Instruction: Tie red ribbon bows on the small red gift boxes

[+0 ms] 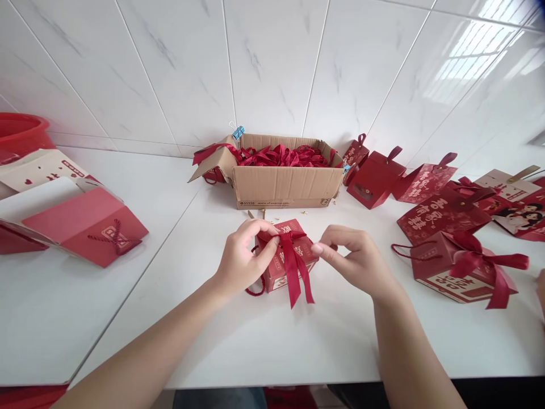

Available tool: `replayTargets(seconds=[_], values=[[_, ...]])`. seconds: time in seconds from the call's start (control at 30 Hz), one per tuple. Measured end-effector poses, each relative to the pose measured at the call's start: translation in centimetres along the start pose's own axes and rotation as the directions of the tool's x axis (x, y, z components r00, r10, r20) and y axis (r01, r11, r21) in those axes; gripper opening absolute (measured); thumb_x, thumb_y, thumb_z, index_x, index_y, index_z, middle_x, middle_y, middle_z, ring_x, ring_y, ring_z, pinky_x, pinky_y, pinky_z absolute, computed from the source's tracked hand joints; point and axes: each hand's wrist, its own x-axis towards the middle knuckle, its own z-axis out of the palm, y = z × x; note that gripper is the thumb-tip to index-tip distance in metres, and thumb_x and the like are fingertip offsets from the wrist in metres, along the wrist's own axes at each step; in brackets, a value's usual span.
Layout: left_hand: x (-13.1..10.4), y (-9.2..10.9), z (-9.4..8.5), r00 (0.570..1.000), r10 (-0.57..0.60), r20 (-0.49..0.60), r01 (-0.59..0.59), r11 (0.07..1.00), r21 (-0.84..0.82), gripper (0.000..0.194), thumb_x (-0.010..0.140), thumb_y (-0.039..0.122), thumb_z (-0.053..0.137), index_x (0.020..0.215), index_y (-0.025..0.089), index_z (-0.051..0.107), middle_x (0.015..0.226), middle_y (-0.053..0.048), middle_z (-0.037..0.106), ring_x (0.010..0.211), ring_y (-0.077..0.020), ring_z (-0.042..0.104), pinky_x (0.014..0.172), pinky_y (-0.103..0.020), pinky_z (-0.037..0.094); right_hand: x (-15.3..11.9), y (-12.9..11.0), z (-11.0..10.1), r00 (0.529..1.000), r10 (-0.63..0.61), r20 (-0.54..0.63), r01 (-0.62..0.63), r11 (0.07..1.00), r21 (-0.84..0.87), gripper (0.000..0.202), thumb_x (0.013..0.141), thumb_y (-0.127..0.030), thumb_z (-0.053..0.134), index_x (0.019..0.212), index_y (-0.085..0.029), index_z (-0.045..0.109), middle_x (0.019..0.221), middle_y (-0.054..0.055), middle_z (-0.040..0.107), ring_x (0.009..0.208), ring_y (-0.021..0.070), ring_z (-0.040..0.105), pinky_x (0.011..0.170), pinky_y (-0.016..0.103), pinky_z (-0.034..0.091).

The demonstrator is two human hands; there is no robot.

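Observation:
A small red gift box [276, 268] with gold and white print stands on the table in front of me, and a dark red cord handle [255, 293] hangs at its left side. Across its top lies a red satin ribbon [293, 278], knotted, with two tails hanging over the front. My left hand [249, 253] is closed in a pinch on the ribbon at the left of the knot. On the other side, my right hand [355, 255] pinches the ribbon's right part between thumb and fingers. Exactly how much ribbon each hand holds is partly hidden.
Behind the box stands a cardboard box [289, 184] full of red ribbons. Finished-looking gift boxes [455, 267] crowd the right side. Unfolded red boxes [85, 221] and a red basin [21, 133] are at the left. Another person's hand [540, 289] shows at the right edge.

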Motion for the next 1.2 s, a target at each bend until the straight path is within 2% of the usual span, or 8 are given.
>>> replayTargets(seconds=[0.1,0.2,0.3,0.57,0.73,0.83,1.03,1.2], values=[[-0.1,0.1,-0.1,1.0,0.011,0.005,-0.011,1.0,0.008,0.006,0.083,0.015,0.058,0.086,0.019,0.061,0.09,-0.003,0.064,0.086,-0.0148,0.063,0.077,-0.027,0.051,0.8,-0.2,2.1,0.979,-0.087,-0.182,0.086,0.996,-0.014,0.013,0.086,-0.031,0.063,0.084,-0.019,0.07,0.08,0.004,0.064,0.071,0.0128,0.058,0.064,0.027,0.048],[0.0,0.2,-0.2,1.0,0.024,0.02,-0.024,1.0,0.013,0.005,0.083,0.016,0.06,0.087,0.019,0.061,0.09,-0.002,0.064,0.084,-0.0138,0.062,0.075,-0.026,0.052,1.6,-0.5,3.8,0.974,-0.129,-0.189,0.109,0.988,-0.109,0.018,0.083,-0.03,0.067,0.097,-0.019,0.071,0.092,0.007,0.066,0.083,0.0172,0.06,0.075,0.033,0.05],[0.0,0.2,-0.2,0.999,0.031,0.019,-0.031,0.999,0.019,0.006,0.083,0.016,0.058,0.087,0.019,0.061,0.09,-0.003,0.064,0.086,-0.0141,0.062,0.076,-0.026,0.052,2.1,-0.2,4.4,0.981,-0.113,-0.158,0.076,0.972,-0.222,0.015,0.082,-0.026,0.066,0.095,-0.021,0.072,0.093,0.006,0.067,0.086,0.0201,0.059,0.081,0.04,0.049],[0.4,-0.1,-0.7,0.997,-0.079,-0.006,0.079,0.996,-0.027,0.006,0.085,0.023,0.059,0.084,0.019,0.062,0.085,-0.003,0.066,0.083,-0.0159,0.063,0.078,-0.03,0.051,0.9,1.4,3.2,0.99,-0.091,-0.11,0.074,0.986,-0.15,0.009,0.082,-0.023,0.066,0.09,-0.024,0.07,0.101,0.005,0.067,0.098,0.0216,0.06,0.09,0.044,0.046],[0.4,-0.1,-0.7,0.997,-0.078,0.017,0.078,0.997,-0.019,0.005,0.085,0.022,0.057,0.085,0.019,0.061,0.089,-0.004,0.067,0.089,-0.0179,0.063,0.081,-0.033,0.051,0.1,2.7,3.2,0.988,-0.108,-0.114,0.109,0.994,0.001,0.025,0.095,-0.023,0.045,0.113,-0.026,0.061,0.11,0.005,0.068,0.104,0.019,0.061,0.091,0.039,0.049],[0.4,0.1,-0.7,0.999,-0.052,0.012,0.053,0.999,-0.014,0.004,0.085,0.019,0.057,0.085,0.02,0.061,0.09,-0.004,0.067,0.092,-0.0187,0.064,0.08,-0.032,0.052,0.4,3.0,2.7,0.989,-0.116,-0.097,0.115,0.993,-0.011,0.03,0.093,-0.02,0.048,0.121,-0.025,0.055,0.118,0.006,0.066,0.108,0.0196,0.061,0.093,0.039,0.05],[0.3,0.3,-0.8,0.998,0.0,0.061,0.002,1.0,-0.028,0.007,0.083,0.014,0.058,0.087,0.02,0.06,0.092,-0.005,0.067,0.092,-0.0177,0.065,0.077,-0.029,0.054,2.0,2.9,1.4,0.966,-0.251,0.063,0.257,0.96,-0.115,0.024,0.087,-0.019,0.06,0.11,-0.023,0.061,0.095,0.005,0.07,0.089,0.0179,0.064,0.079,0.035,0.055],[0.4,0.4,-0.7,0.998,0.032,0.057,-0.032,0.999,-0.002,0.01,0.084,0.011,0.059,0.083,0.021,0.061,0.089,-0.003,0.066,0.089,-0.0156,0.064,0.076,-0.028,0.054,2.7,3.2,0.9,0.924,-0.362,0.122,0.374,0.923,-0.091,0.032,0.09,-0.007,0.048,0.112,-0.023,0.065,0.093,0.006,0.064,0.079,0.0126,0.061,0.066,0.027,0.056]])
